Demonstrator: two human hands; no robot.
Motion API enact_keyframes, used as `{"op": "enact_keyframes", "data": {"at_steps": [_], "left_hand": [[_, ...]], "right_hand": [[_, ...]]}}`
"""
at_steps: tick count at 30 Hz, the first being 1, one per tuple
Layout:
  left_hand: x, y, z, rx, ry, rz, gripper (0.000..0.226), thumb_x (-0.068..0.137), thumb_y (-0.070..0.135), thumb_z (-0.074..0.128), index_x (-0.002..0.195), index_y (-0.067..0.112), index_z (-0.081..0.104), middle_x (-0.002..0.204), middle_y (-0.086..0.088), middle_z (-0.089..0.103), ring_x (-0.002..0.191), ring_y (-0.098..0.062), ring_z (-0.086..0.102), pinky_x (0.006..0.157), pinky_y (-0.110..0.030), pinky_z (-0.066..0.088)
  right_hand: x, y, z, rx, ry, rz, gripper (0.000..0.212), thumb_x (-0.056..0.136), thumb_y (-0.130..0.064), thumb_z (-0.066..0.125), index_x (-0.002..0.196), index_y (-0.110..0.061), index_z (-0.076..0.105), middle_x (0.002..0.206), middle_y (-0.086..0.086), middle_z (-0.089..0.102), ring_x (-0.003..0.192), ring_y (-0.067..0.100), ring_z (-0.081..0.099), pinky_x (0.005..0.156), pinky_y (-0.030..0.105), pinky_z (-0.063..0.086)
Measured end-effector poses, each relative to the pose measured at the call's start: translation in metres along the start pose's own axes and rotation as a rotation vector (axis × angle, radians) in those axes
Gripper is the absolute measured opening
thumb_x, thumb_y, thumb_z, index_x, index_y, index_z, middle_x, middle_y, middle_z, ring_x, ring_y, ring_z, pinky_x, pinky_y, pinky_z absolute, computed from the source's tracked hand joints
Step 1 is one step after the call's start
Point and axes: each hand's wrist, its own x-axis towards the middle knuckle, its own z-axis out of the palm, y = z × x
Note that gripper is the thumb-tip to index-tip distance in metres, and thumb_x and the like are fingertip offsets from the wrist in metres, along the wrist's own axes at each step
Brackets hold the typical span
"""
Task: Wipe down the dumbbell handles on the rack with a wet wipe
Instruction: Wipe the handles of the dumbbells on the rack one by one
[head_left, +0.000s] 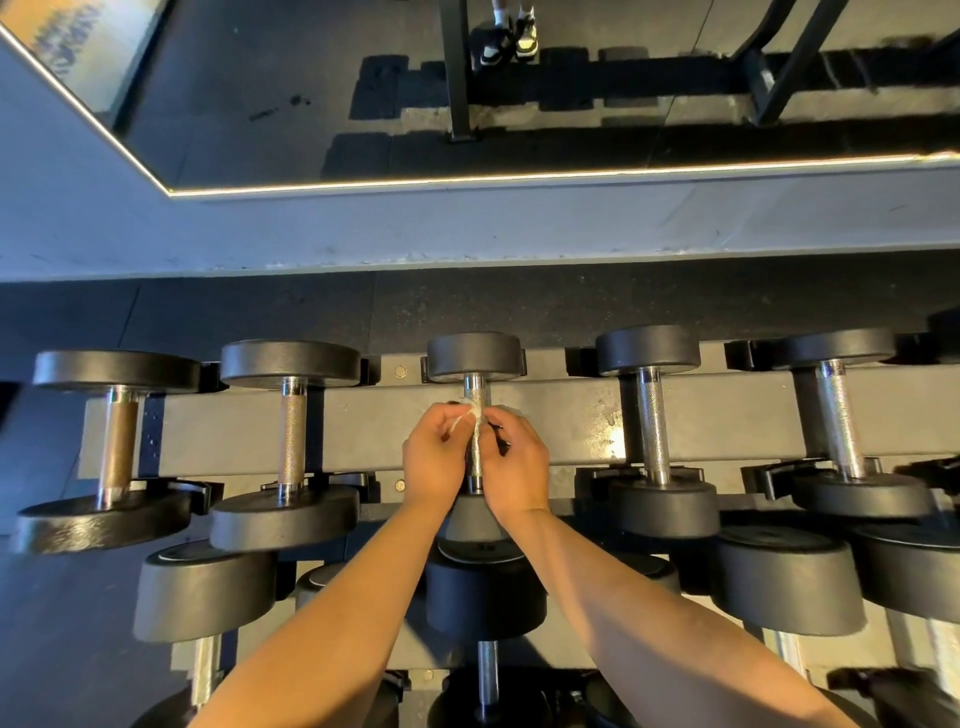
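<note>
A black rack carries a top row of black dumbbells with steel handles. Both my hands meet over the middle dumbbell's handle. My left hand and my right hand each pinch a white wet wipe, which is wrapped against the upper part of that handle. Most of the handle is hidden behind my fingers. To the left stand a knurled handle and a brownish one. Shiny handles stand to the right, one nearer and one farther right.
A lower row of bigger dumbbells sticks out below my forearms. Behind the rack runs dark rubber floor, then a grey wall base under a mirror. The mirror reflects a black frame and a person's shoes.
</note>
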Motion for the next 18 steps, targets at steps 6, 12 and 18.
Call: {"op": "enact_keyframes", "data": {"at_steps": [6,12,18], "left_hand": [[0.013,0.016,0.011,0.0,0.091,0.036,0.022,0.097,0.016,0.066,0.117,0.018,0.075,0.109,0.009,0.075,0.104,0.002,0.068,0.094,-0.016,0.052],[0.006,0.012,0.009,0.038,0.01,0.023,0.025,0.096,0.017,0.068,0.12,0.019,0.074,0.122,0.004,0.072,0.115,0.0,0.064,0.104,-0.019,0.048],[-0.003,0.004,0.0,-0.025,0.008,-0.013,0.023,0.096,0.014,0.068,0.118,0.018,0.074,0.112,0.007,0.075,0.105,0.003,0.067,0.094,-0.014,0.051]], "right_hand": [[0.0,0.0,0.002,0.013,0.01,0.016,0.027,0.1,-0.014,0.057,0.123,-0.023,0.067,0.114,-0.011,0.063,0.107,0.006,0.062,0.1,0.031,0.052],[-0.001,-0.003,0.001,-0.021,0.031,0.011,0.024,0.1,-0.015,0.057,0.12,-0.023,0.067,0.112,-0.01,0.063,0.104,0.004,0.061,0.098,0.026,0.052],[-0.001,-0.003,0.002,-0.045,0.034,0.004,0.022,0.099,-0.017,0.057,0.116,-0.026,0.068,0.109,-0.012,0.064,0.101,0.004,0.062,0.093,0.028,0.054]]}}
